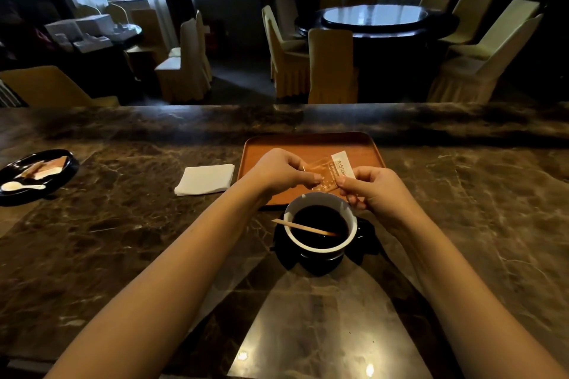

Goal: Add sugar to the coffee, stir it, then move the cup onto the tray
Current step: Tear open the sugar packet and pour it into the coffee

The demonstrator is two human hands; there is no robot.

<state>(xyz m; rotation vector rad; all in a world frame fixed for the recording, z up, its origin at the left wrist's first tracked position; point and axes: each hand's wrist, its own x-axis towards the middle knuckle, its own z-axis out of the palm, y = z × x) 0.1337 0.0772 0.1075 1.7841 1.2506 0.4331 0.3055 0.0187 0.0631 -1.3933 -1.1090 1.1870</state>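
A cup point(320, 243) with a white inside and dark outside holds black coffee and stands on a dark saucer point(363, 243) on the marble counter. A wooden stir stick point(303, 227) leans in the coffee, its end over the left rim. Just above the cup's far rim, my left hand point(278, 174) and my right hand point(374, 191) both pinch an orange and white sugar packet point(331, 174). Behind the hands lies the orange-brown tray point(308, 144).
A folded white napkin point(204, 178) lies left of the tray. At the far left, a black dish point(66, 172) holds more packets and a white spoon point(20, 186). The counter's raised back ledge point(431, 120) runs behind the tray.
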